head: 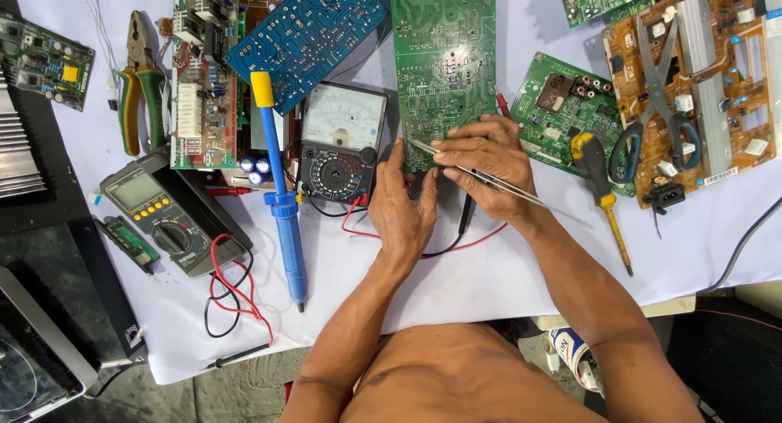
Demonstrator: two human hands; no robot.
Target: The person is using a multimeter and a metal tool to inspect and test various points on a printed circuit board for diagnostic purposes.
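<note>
- Right hand: fingers closed around a pair of metal tweezers, held like a pen; the tips point left and rest at the lower edge of the long green circuit board.
- Left hand: lying flat with fingers together, holding nothing; fingertips press against the lower left corner of the long green circuit board.
- Long green circuit board: solder side up, lying lengthwise away from the person at the middle of the counter, which is covered by a white sheet.
- Analog multimeter: just left of the left hand, black body with a pale dial face; its red and black leads run beneath both hands.
- Blue desoldering pump: yellow-capped, lying left of the analog multimeter.
- Blue circuit board: above the pump, tilted.
- Digital multimeter: grey with yellow buttons, at far left, with red and black wires looped beneath.
- Pliers: green and yellow handles, upper left.
- Small green circuit board: just right of the right hand.
- Screwdriver: yellow and black handle, beside that board.
- Brown circuit board: far right, with scissors lying on it.
</note>
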